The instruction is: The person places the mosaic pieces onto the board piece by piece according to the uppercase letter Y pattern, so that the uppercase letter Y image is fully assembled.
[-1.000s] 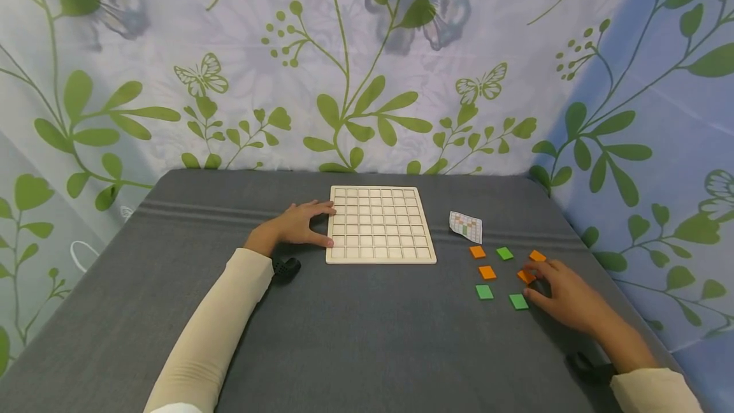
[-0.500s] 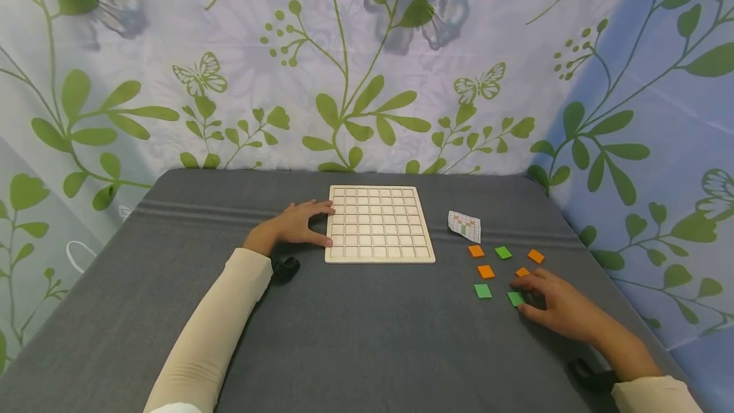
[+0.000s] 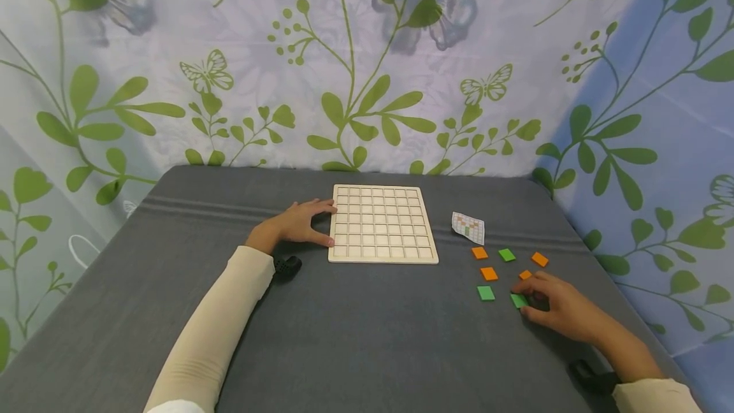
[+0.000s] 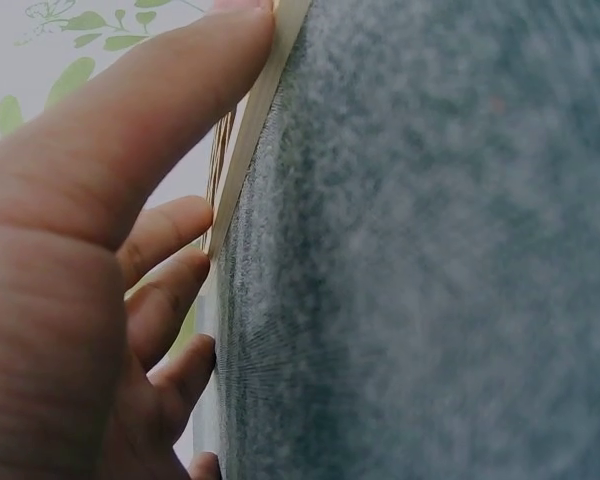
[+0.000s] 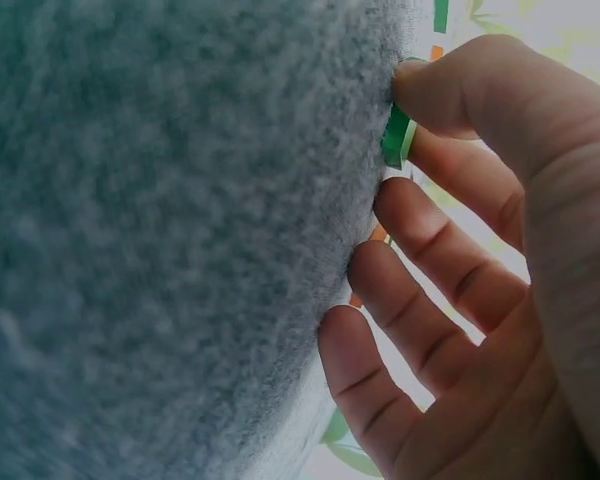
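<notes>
Thumb and forefinger of my right hand (image 3: 559, 308) pinch a thin, bright green square tile (image 3: 518, 301) low on the right side of the head view. It is down at the bench (image 3: 355, 336), which is covered in dark grey cloth. At upper right in the right wrist view, my thumb overlaps one end of the tile; my remaining fingers are gently bent beside the cloth, and whether their tips touch it I cannot tell.

Just above my fingers, a flat orange square tile (image 3: 525, 275) is partly hidden. To the left of my grip lies a second green tile (image 3: 485, 293), with an orange one (image 3: 489, 274) above it. Higher up are another orange tile (image 3: 479, 252), a green one (image 3: 506, 255) and, farthest right, one more orange (image 3: 539, 259). Above these lies a small white slip of paper (image 3: 468, 227), printed with a coloured grid.

Near the centre sits a pale wooden square board (image 3: 383, 260) divided into rows of shallow square cells. My left hand (image 3: 295, 223) rests at its left side, spread rather than clenched, thumb at the lower left edge, fingertip at the upper left.

Behind the bench hangs a pale curtain (image 3: 241, 139) with green leaves and butterflies.
</notes>
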### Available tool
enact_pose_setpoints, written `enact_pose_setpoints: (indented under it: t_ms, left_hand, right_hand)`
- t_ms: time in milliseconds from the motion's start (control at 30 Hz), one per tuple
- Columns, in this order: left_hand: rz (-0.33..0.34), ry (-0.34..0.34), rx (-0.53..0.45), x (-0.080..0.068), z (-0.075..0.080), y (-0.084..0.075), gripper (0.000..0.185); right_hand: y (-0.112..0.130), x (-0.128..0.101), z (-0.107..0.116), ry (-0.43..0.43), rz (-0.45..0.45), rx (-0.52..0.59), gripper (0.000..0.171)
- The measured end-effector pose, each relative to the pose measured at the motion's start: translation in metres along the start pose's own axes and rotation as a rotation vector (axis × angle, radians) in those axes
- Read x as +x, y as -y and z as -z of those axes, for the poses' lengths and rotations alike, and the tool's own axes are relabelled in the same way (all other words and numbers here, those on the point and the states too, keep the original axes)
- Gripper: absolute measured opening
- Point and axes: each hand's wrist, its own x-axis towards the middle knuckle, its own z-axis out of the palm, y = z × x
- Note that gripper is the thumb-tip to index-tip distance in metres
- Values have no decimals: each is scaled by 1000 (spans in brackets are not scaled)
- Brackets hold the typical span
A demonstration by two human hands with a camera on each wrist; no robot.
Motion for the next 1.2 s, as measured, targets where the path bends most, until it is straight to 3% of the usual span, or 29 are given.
enact_pose_setpoints:
  t_ms: [300, 633, 1200]
  left_hand:
    - [-1, 0, -12, -3, 1, -4, 85]
    - [4, 2, -11, -2, 1, -3, 85]
    - [-19, -25, 0, -3, 1, -4, 83]
  right_hand:
    - [-5, -4, -1, 4, -53, 22, 38]
    - [-16, -7, -4, -10, -79, 179, 35]
    - [-11, -8, -4, -16, -117, 187, 31]
